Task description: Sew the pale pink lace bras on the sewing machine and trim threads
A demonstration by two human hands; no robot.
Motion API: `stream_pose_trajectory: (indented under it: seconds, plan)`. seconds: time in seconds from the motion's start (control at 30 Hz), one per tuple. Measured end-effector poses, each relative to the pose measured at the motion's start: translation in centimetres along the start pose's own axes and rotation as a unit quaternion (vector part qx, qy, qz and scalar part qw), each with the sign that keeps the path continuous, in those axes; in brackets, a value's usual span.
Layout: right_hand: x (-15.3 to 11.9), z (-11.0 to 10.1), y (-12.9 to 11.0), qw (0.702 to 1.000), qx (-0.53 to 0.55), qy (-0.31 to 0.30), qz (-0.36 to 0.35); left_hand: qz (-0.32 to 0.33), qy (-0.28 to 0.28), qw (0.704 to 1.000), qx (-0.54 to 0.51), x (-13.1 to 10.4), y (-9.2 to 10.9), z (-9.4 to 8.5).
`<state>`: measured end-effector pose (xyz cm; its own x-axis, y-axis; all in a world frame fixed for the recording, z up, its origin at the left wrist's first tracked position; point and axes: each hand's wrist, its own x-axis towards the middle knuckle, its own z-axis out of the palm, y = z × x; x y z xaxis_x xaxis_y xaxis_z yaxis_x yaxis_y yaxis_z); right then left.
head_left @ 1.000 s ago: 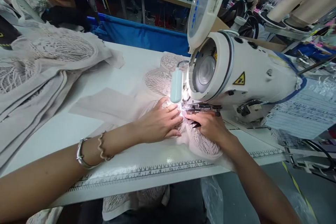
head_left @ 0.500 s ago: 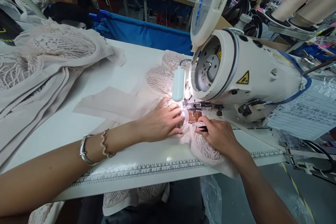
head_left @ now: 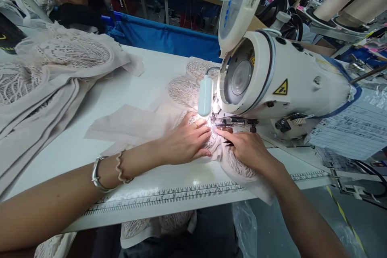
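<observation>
My left hand (head_left: 189, 139) lies flat on a pale pink lace bra piece (head_left: 183, 92), its fingers spread just left of the needle area. My right hand (head_left: 246, 147) stretches its index finger onto the fabric edge beside the presser foot (head_left: 214, 120). Its other fingers curl around dark, pointed thread snips (head_left: 229, 143), mostly hidden in the palm. Beneath that hand, a lace cup (head_left: 240, 165) spreads toward the table's front edge. The white sewing machine (head_left: 281, 72) stands over the work, and a small lamp (head_left: 205, 96) lights the stitching spot.
A heap of lace garments (head_left: 75, 54) covers the table's left side. A printed ruler (head_left: 172, 194) runs along the front edge. Handwritten sheets (head_left: 350, 129) hang at the machine's right. Behind the table is a blue cloth (head_left: 166, 38). More lace pieces (head_left: 136, 229) lie on my lap.
My right hand has shifted slightly left and up, its index finger now extended to the presser foot. The round part in the machine's open head has gone from sharp to blurred, as if spinning.
</observation>
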<state>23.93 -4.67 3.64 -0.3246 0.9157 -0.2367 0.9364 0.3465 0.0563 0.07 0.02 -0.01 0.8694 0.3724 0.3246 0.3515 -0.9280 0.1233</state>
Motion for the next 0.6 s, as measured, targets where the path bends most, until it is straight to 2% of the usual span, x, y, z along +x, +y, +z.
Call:
stream_pose_trajectory:
  seconds: [0.1, 0.2, 0.4, 0.5, 0.6]
  plan:
    - [0.3, 0.1, 0.2, 1.000, 0.003, 0.008, 0.002, -0.005, 0.004, 1.000, 0.006, 0.0, -0.1, 0.1]
    - [0.3, 0.9, 0.5, 0.999, 0.002, 0.041, -0.004, -0.008, 0.007, 1.000, 0.018, 0.1, -0.1, 0.1]
    - [-0.5, 3.0, 1.7, 0.976, 0.032, 0.190, -0.106, 0.002, 0.006, 1.000, -0.006, 0.2, 0.3, 0.2]
    - [-0.4, 3.3, 2.0, 0.972, 0.039, 0.203, -0.112, -0.005, 0.004, 1.000, -0.003, 0.2, 0.2, 0.2]
    - [0.1, 2.9, 1.9, 0.977, 0.043, 0.188, -0.090, -0.017, -0.002, 1.000, 0.004, 0.2, -0.1, 0.1]
